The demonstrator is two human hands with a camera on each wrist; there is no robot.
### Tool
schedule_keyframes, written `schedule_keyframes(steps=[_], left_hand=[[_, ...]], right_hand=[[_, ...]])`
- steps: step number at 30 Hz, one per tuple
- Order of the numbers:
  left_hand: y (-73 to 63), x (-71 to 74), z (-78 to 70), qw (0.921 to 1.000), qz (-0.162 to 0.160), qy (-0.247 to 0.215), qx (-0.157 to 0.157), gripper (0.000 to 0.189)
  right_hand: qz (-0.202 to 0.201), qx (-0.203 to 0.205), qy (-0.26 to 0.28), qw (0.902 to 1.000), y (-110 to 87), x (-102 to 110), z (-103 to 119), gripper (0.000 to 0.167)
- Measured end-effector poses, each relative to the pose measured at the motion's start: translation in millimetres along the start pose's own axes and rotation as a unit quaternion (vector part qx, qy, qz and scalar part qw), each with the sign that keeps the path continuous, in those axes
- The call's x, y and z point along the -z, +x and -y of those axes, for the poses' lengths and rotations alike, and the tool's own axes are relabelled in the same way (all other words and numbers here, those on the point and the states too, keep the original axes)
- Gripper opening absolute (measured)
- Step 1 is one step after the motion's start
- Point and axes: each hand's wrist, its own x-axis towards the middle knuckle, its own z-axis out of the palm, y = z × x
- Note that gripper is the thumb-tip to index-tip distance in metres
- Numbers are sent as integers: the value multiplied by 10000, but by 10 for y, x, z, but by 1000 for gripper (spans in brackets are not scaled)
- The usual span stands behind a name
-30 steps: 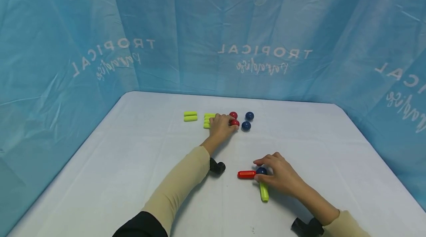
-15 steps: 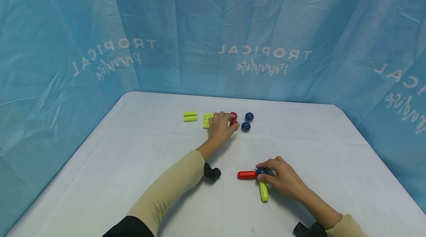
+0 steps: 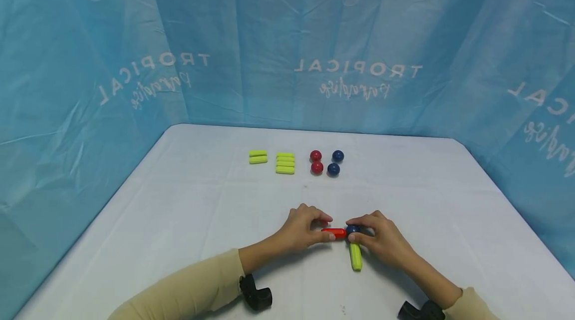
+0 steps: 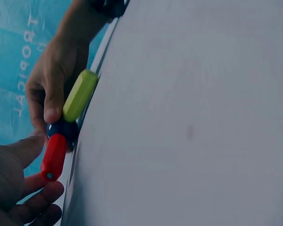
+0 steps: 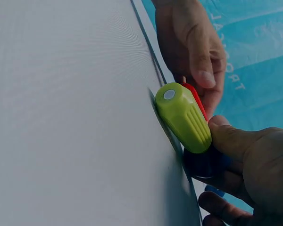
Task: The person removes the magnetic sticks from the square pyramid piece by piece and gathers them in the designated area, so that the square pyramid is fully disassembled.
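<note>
My right hand (image 3: pixel 384 240) holds a blue ball (image 3: pixel 352 229) between thumb and fingers. A red magnetic stick (image 3: pixel 334 233) joins the ball on its left side. A yellow-green magnetic stick (image 3: pixel 356 257) points from the ball toward the near edge; its silver end shows in the right wrist view. Around the red stick stands my left hand (image 3: pixel 298 230), thumb on the near side and fingers on the far side. The left thumb overlaps the stick in the head view, while a gap shows on the finger side. A dim red patch under the left fingers cannot be identified.
Farther back lie two yellow-green sticks (image 3: pixel 258 157), a stack of several more yellow-green sticks (image 3: pixel 285 163), two red balls (image 3: pixel 316 167) and two blue balls (image 3: pixel 333 169). A white cloth covers the table (image 3: pixel 179 200). Blue printed curtains (image 3: pixel 265 35) enclose its back and sides.
My left hand has come back from beside the red balls to the red stick. My right hand stays at the joined blue ball, its fingers closer around it. Both red balls remain in place.
</note>
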Motion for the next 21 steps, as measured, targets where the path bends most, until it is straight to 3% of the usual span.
schedule_keyframes(steps=[5,12,17,21], left_hand=[[1,-131,-14,9988,-294,357,-176,36],[5,-186,-46,9973,-550,368,-318,22],[4,-174,-43,9979,-529,315,-218,21],[-8,-102,2,9985,-543,15,35,19]], right_hand=[[-49,77,41,9999,-14,-8,-18,34],[-99,144,-25,9998,-29,-3,-9,33],[-60,171,-126,9998,-8,12,3,31],[67,117,-141,9998,6,24,5,32]])
